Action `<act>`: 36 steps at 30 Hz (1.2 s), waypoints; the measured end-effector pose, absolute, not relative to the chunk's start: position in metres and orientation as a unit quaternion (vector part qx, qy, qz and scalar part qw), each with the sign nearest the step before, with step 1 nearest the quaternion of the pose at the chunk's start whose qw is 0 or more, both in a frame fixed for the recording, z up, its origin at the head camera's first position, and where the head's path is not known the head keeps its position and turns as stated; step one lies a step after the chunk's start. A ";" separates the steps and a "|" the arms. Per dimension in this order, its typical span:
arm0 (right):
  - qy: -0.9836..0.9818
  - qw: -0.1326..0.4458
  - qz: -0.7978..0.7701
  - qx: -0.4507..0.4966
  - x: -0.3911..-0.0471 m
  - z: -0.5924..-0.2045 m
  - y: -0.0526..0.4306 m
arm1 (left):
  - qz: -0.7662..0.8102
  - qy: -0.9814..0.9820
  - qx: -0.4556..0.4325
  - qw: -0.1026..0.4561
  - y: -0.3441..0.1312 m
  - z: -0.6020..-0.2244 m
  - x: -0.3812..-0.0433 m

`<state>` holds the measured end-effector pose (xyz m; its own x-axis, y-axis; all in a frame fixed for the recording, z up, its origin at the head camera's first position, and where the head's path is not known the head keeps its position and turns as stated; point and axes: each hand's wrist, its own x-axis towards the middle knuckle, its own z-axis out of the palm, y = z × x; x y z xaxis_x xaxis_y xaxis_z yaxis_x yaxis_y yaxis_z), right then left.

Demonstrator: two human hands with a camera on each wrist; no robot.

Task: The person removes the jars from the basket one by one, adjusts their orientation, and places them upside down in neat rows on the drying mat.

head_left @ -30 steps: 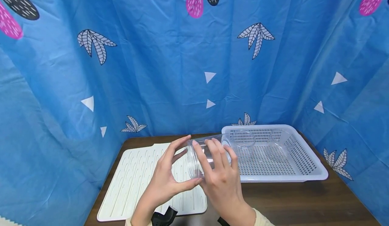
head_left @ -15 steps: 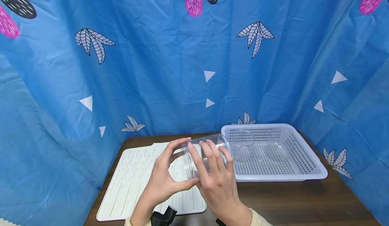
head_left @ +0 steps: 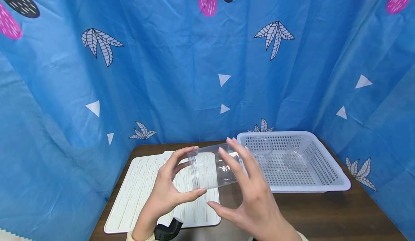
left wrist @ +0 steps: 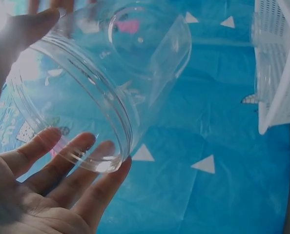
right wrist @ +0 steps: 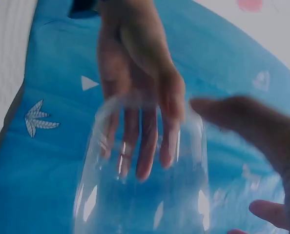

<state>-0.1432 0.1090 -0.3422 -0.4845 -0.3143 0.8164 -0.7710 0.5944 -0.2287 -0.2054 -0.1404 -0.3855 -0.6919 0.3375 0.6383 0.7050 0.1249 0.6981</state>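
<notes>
A clear plastic jar [head_left: 210,169] lies tilted on its side in the air, its ringed mouth to the left and its base to the right. My left hand [head_left: 165,187] grips it round the mouth, thumb on one side and fingers on the other. In the left wrist view, the jar [left wrist: 150,97] looks see-through, with ridges below its rim. My right hand [head_left: 256,201] is spread beside the base end, thumb and fingers wide apart. From the right wrist, the left fingers [right wrist: 144,151] show through the jar wall.
A white perforated basket [head_left: 301,189] stands at the back right, holding two clear jars [head_left: 260,158]. Beneath the left hand, a white ridged mat [head_left: 142,187] lies on the dark wooden table [head_left: 311,215]. A blue patterned curtain [head_left: 181,71] encloses the table.
The right hand has loosened its hold on the jar, spread its fingers and shifted right. The left hand keeps its grip, and the jar has moved slightly left.
</notes>
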 end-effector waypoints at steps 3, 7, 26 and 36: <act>-0.817 0.310 0.382 0.301 -0.152 -0.342 0.129 | -0.561 -0.727 -0.365 0.154 -0.143 -0.385 -0.204; -0.801 0.236 0.467 0.291 -0.167 -0.352 0.149 | -0.570 -0.728 -0.359 0.129 -0.146 -0.386 -0.200; -0.574 -0.041 0.708 0.409 -0.201 -0.386 0.168 | -0.579 -0.729 -0.356 0.088 -0.149 -0.388 -0.198; -0.556 -0.049 0.719 0.414 -0.203 -0.389 0.166 | -0.587 -0.723 -0.355 0.086 -0.150 -0.391 -0.201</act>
